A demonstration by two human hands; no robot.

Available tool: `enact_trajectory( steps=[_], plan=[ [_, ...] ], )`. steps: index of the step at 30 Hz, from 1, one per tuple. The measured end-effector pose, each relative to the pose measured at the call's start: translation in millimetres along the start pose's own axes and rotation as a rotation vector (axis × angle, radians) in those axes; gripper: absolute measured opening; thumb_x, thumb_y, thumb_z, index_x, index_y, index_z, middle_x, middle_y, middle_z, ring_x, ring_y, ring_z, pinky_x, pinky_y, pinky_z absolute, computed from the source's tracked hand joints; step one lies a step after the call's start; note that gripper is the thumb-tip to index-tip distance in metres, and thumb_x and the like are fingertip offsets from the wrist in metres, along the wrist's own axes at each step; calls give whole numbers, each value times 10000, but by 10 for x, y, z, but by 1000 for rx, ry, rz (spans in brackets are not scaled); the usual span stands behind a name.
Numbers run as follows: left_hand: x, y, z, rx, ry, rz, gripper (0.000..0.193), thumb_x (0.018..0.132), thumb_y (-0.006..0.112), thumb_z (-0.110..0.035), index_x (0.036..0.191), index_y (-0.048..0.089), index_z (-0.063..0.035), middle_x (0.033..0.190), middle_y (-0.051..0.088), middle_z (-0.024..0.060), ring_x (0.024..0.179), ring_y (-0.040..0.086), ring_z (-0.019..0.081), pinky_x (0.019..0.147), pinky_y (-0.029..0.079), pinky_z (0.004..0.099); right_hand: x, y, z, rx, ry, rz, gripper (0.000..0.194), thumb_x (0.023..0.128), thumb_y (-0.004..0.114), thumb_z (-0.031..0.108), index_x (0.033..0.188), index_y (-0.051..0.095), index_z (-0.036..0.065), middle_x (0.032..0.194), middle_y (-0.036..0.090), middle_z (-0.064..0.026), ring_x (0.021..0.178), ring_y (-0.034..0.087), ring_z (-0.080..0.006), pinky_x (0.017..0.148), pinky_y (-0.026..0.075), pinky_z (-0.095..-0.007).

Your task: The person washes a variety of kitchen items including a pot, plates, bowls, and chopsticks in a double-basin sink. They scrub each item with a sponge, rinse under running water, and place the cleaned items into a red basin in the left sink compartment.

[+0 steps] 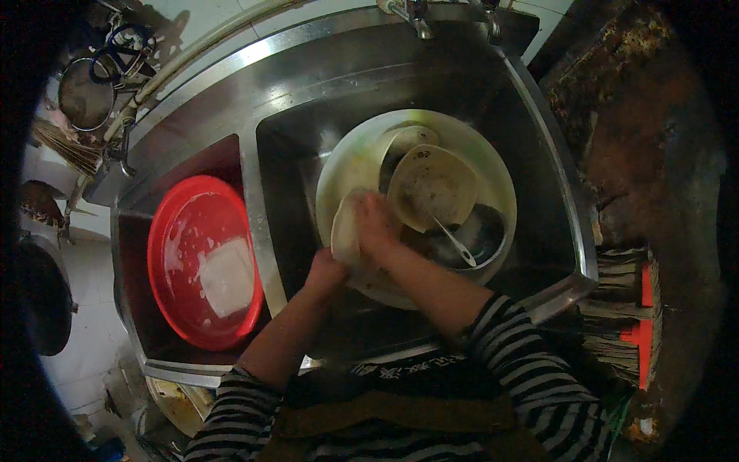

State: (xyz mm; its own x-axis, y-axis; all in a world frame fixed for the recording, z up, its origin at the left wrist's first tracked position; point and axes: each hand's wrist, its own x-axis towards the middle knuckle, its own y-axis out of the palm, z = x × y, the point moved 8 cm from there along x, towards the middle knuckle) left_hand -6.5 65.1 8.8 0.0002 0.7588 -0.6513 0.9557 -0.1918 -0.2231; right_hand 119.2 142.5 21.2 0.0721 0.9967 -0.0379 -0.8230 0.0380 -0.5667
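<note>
My left hand (pixel 327 270) grips the lower edge of a pale bowl (pixel 343 234), which is tilted steeply over the left side of a large white basin (pixel 502 173). My right hand (pixel 375 222) lies against the face of that bowl, fingers pointing up and slightly blurred; whether anything is under its palm is hidden. Inside the basin, just right of my hands, rests a squarish cream bowl (pixel 433 187) with dark specks. Another pale bowl (pixel 398 147) leans behind it. A dark metal bowl (pixel 491 231) with a light-handled utensil (pixel 456 242) across it sits at lower right.
The basin stands in the right compartment of a stainless steel double sink (pixel 262 231). A red plastic basin (pixel 159 289) in the left compartment holds water and a white squarish dish (pixel 228 280). Faucets (pixel 424 26) project over the back rim. A broom (pixel 620 323) stands at right.
</note>
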Motion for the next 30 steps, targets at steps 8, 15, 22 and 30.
enact_trajectory(
  steps=[8,15,22,30],
  plan=[
    [-1,-141,188,-918,109,113,434,591,441,84,1015,487,0,953,545,103,849,540,222,686,455,332,-583,474,-714,-659,-217,-105,200,800,422,166,916,485,15,852,476,-200,834,452,-352,740,366,-403],
    [5,-109,5,-579,202,24,333,652,458,44,976,523,0,906,568,99,807,538,181,659,435,292,-924,254,294,-40,-288,-156,198,793,457,134,941,421,8,977,408,-214,889,396,-365,769,336,-433],
    [-351,-251,-235,138,237,164,273,684,477,40,938,569,-2,852,600,82,820,556,184,733,433,312,-92,-168,136,-50,28,-227,283,850,361,258,889,470,0,859,514,-187,799,484,-342,734,373,-399],
    [-1160,-1781,-439,-689,420,-18,442,640,578,49,1066,489,-23,951,562,56,904,520,176,803,406,314,-519,891,-797,41,-75,595,290,804,440,282,973,496,53,874,517,-112,837,490,-250,736,395,-377]
  ],
)
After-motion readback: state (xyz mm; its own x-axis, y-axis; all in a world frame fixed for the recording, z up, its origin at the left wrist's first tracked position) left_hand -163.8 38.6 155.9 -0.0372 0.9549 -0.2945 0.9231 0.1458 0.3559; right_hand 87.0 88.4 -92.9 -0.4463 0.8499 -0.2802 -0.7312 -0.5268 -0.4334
